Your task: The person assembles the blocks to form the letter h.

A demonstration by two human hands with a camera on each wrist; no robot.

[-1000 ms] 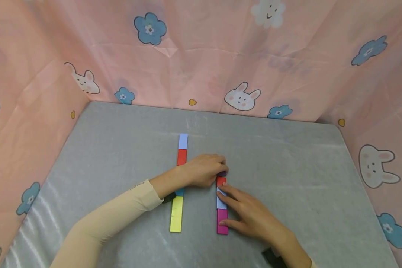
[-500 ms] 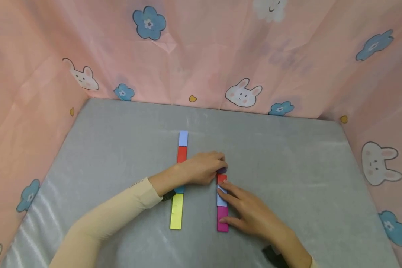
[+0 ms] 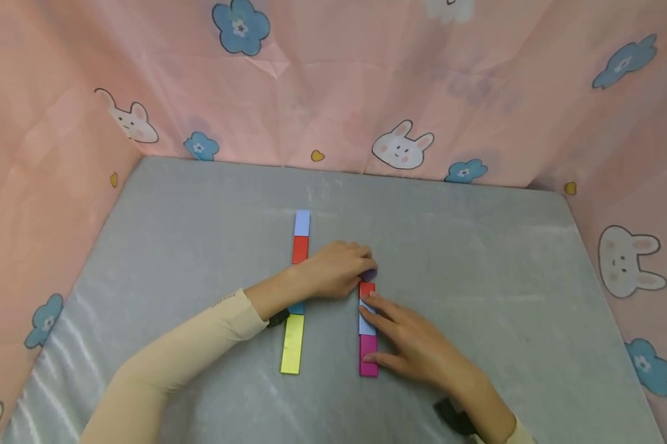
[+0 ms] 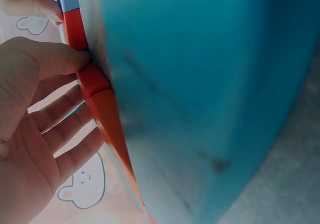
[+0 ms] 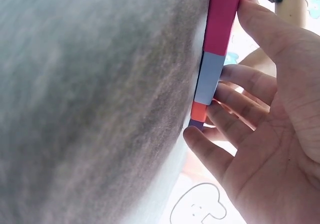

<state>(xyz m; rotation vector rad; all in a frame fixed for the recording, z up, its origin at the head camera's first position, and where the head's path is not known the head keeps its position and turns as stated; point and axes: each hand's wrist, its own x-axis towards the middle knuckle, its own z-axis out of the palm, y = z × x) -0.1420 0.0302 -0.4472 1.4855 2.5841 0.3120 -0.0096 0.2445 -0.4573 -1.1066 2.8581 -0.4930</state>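
Observation:
Two rows of flat coloured blocks lie on the grey cloth. My left hand (image 3: 335,269) reaches over the left row and pinches a purple block (image 3: 369,274) at the far end of the right row; the fingers hide most of it. Along the right side of that row rests my right hand (image 3: 411,342), fingers extended. Its fingertips touch near the red block (image 3: 367,290) and the light-blue block (image 3: 367,325), and its thumb touches the magenta block (image 3: 368,356). In the right wrist view, the purple block (image 5: 196,124) adjoins the red one.
The left row shows a light-blue block (image 3: 302,222), a red block (image 3: 300,250), a teal block (image 3: 297,308) and a yellow block (image 3: 292,344); my left wrist hides its middle. An orange block (image 4: 111,126) shows in the left wrist view. Pink printed cloth (image 3: 322,92) walls the table.
The whole head view has shifted slightly, so everything sits a little higher in the picture. Both hands keep nearly the same places on the right row.

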